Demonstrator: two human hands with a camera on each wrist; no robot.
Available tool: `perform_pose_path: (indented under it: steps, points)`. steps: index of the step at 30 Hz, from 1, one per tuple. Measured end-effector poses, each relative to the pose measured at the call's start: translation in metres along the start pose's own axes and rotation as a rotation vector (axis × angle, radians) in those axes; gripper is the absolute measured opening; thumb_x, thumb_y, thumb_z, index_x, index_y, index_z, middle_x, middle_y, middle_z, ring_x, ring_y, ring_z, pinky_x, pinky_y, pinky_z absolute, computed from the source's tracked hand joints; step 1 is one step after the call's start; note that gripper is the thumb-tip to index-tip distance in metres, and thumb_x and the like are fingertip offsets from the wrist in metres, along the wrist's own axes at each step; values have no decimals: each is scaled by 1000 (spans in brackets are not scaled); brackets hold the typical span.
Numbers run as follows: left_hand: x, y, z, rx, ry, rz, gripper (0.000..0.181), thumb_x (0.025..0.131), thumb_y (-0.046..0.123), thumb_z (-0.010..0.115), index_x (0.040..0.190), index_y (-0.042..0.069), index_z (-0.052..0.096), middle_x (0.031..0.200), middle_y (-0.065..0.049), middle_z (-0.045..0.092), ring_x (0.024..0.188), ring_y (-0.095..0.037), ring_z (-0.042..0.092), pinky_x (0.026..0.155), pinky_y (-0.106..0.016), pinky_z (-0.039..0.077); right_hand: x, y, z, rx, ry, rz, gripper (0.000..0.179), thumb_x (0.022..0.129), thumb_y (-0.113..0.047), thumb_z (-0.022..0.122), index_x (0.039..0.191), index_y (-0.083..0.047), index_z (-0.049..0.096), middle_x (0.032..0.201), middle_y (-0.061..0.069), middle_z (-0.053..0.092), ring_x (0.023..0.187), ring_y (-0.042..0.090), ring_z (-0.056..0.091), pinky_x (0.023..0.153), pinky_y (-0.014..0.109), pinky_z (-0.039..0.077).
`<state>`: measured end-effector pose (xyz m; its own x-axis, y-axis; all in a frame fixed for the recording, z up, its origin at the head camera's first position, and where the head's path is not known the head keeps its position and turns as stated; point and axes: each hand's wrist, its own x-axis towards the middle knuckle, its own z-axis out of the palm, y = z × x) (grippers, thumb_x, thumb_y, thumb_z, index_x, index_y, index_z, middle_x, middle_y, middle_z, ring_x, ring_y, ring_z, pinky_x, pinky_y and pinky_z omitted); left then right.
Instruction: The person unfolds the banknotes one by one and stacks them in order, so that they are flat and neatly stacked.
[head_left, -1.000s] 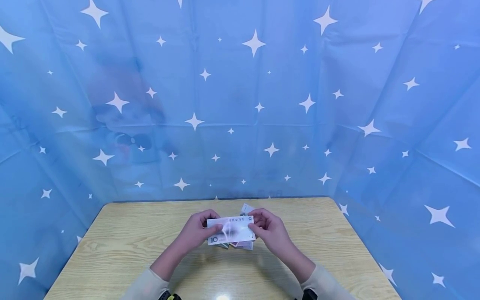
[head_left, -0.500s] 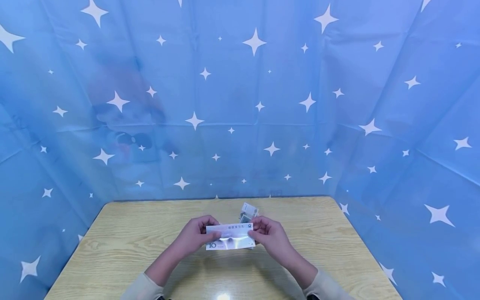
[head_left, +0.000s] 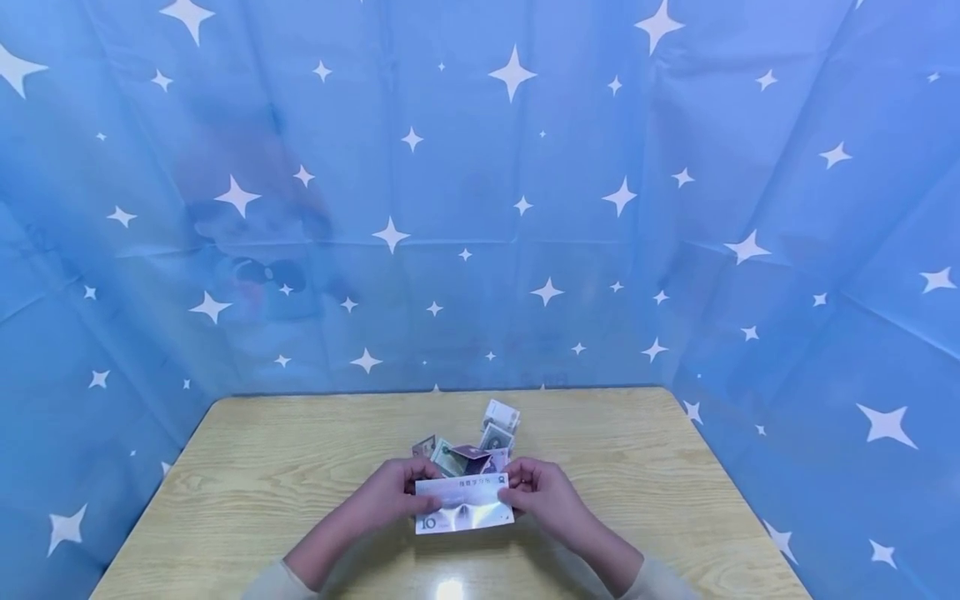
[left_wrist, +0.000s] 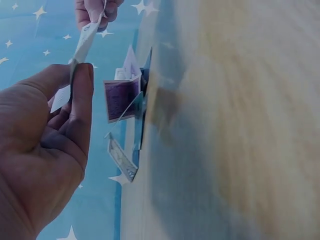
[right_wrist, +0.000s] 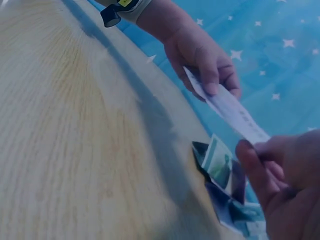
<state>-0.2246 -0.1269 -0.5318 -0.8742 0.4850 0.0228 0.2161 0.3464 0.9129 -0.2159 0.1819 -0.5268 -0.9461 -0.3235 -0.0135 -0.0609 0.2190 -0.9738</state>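
Note:
A banknote (head_left: pixel 465 504) marked 10 is stretched flat between both hands, above the table. My left hand (head_left: pixel 393 490) pinches its left end between thumb and fingers, and my right hand (head_left: pixel 542 493) pinches the other end. In the left wrist view the note (left_wrist: pixel 85 42) shows nearly edge-on; the right wrist view has it (right_wrist: pixel 232 111) running from hand to hand. Behind the held note lie several folded, creased banknotes (head_left: pixel 468 457) in a loose pile, greenish, purple and pale. The pile's near side is partly hidden by the held note.
A wood-grain table (head_left: pixel 300 450) carries the pile. Blue cloth (head_left: pixel 450 192) with white stars hangs behind and along both sides. A glare spot (head_left: pixel 450 590) shines at the table's near edge.
Both hands have drawn the held banknote toward the person, lower in the head view. More of the folded banknotes behind it now shows.

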Motion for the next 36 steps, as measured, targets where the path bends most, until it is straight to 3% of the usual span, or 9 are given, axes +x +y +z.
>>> perform_pose_path:
  steps: [6,13,18,36]
  points:
    - [-6,-5,7,71,-34,-4,18,94,14,87,108,18,77,102,6,73,86,-13,64,77,-28,54,-7,11,2,12,-80,30,18,94,2,81,108,6,71,90,8,74,71,16,69,66,28,63]
    - [-10,-8,12,120,-95,-23,16,95,15,87,104,20,75,97,10,72,89,-10,64,80,-29,52,-12,18,8,-68,-99,12,14,93,3,83,102,2,72,87,4,69,68,10,67,63,21,59]
    - [-14,-10,16,151,-146,-44,18,94,13,88,102,20,73,94,11,70,85,-8,63,77,-29,51,-16,21,14,-91,-109,10,17,92,6,81,107,3,72,86,4,68,66,9,65,59,20,57]
    - [-23,-8,26,267,-195,-71,18,95,20,87,105,26,73,94,16,68,86,-3,62,81,-28,53,-32,22,22,-237,-134,-14,22,94,4,81,113,-3,70,82,-1,63,64,7,63,55,22,55]
